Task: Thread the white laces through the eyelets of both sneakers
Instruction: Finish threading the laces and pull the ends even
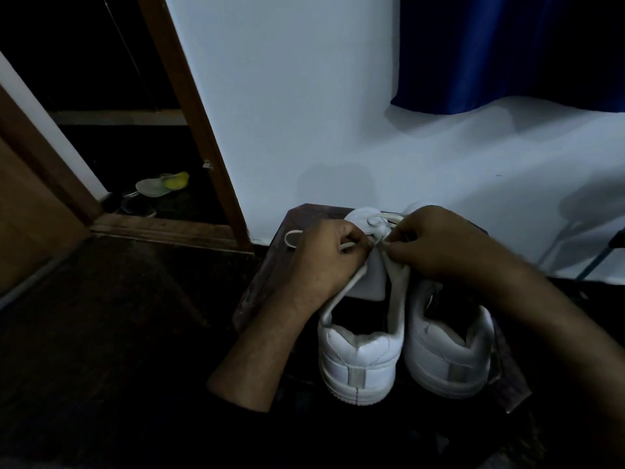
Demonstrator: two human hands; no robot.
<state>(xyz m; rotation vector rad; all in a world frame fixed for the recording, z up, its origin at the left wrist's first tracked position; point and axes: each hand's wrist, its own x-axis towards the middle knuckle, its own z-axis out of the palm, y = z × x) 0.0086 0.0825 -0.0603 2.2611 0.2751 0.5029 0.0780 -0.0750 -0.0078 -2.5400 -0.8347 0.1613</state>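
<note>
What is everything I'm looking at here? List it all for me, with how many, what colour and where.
White leather sneakers: two, white, side by side on the stool, heels toward the camera.
White flat lace: one seen, white, on the left sneaker, running up to the hands; a loop lies left of the left hand.
Dark wooden stool: one, dark brown, under the sneakers, against the wall.
Blue curtain: one, blue, upper right.
Brown wooden door frame: one, brown, left of the wall.
Pale footwear: one, white and yellow-green, on the floor beyond the doorway.
Left hand: one, pinching the lace.
Right hand: one, pinching at the left sneaker's eyelets.
</note>
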